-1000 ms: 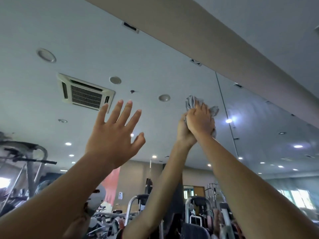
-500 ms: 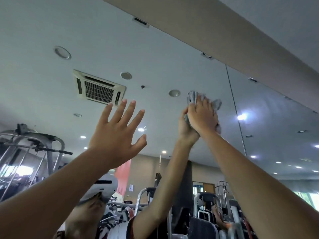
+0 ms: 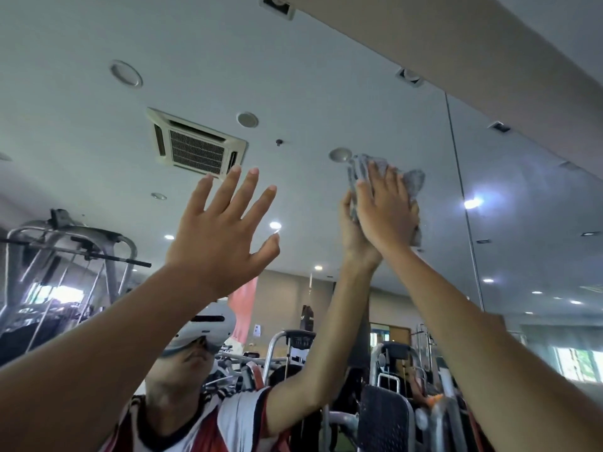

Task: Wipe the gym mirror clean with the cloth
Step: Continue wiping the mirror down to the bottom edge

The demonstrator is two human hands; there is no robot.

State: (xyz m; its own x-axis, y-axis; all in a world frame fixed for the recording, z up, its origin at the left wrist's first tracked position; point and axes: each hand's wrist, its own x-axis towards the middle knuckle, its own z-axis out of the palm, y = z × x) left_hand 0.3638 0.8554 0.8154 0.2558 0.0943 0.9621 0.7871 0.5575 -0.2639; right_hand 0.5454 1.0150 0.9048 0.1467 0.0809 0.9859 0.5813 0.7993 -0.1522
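The gym mirror (image 3: 310,79) fills most of the view and reflects the ceiling and machines. High on the glass, right of centre, my right hand (image 3: 385,210) presses a grey cloth (image 3: 412,184) flat against it; the cloth shows above and right of my fingers. The reflection of that hand meets it palm to palm. My left hand (image 3: 222,236) is raised to the left with fingers spread, holding nothing; whether it touches the glass I cannot tell.
A beige beam (image 3: 489,53) runs along the mirror's top edge. A vertical seam (image 3: 463,197) between mirror panels lies just right of the cloth. Reflected below are my own figure (image 3: 195,402) and gym machines (image 3: 65,272).
The view has tilted down, bringing my reflection and more machines into sight. My right hand stays pressed on the cloth, shifted slightly toward the seam. The left hand keeps its spread pose.
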